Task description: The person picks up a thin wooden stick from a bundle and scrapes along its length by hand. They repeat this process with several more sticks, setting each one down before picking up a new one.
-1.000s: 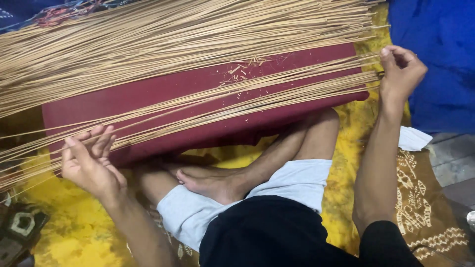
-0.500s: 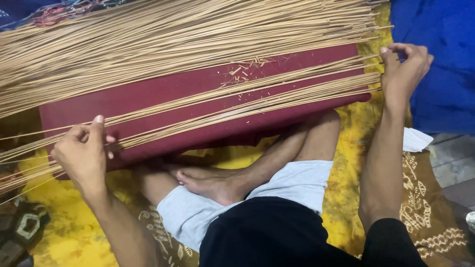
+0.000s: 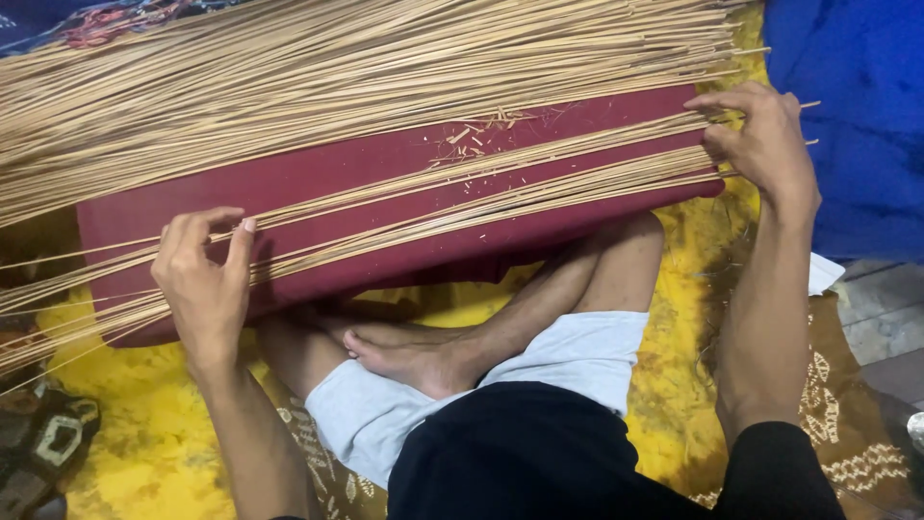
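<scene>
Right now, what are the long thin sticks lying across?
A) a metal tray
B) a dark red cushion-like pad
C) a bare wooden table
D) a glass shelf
B: the thin sticks stretch over a dark red pad that rests on a yellow cloth, with the left hand and the right hand gripping the nearer strands at either end.

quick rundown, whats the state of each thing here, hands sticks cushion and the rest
left hand: fingers curled on the near sticks
right hand: pinching stick ends
near sticks: thin layer, fanned across cushion
far sticks: thick pile
maroon cushion: lying flat, littered with chips
yellow cloth: spread, wrinkled
</scene>
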